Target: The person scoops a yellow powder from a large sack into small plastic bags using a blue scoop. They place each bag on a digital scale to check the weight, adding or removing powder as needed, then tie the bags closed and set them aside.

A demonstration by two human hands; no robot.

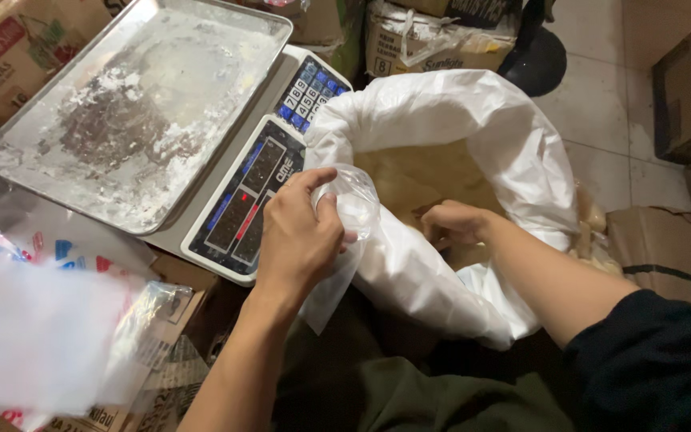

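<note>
**Thin clear bag held open beside a sack of tan powder**

A small clear plastic bag (pixel 351 210), thin, glossy and crinkled, is gripped by the left hand (pixel 297 240). Its rim is pinched between thumb and fingers so that the mouth is held open as a rounded loop, while the limp lower part is seen hanging down below the wrist. The bag is held just above the rolled edge of a large white sack (pixel 473 128), between the sack and a weighing scale (pixel 261 188).

The sack is made of soft, matte white plastic, its top folded outward into a thick, wrinkled collar. A fine, tan, dull-surfaced powder (pixel 417 176) is seen inside it. The right hand (pixel 451 224) is sunk into the sack, with its fingers curled down at the powder; whether anything is gripped by them cannot be told.

One scale is counted, a flat white electronic one with a dark display panel and a keypad of blue and white keys. One rectangular metal tray (pixel 133 104) is carried on it, shiny at the raised rim and smeared with white and grey powdery residue across its bed.

Several brown cardboard boxes (pixel 9 56) are stacked around the edges, and a loose heap of clear and printed plastic wrappers (pixel 49 320), partly blurred, is seen at the lower left. Pale floor tiles (pixel 601 120) are visible at the upper right.
</note>
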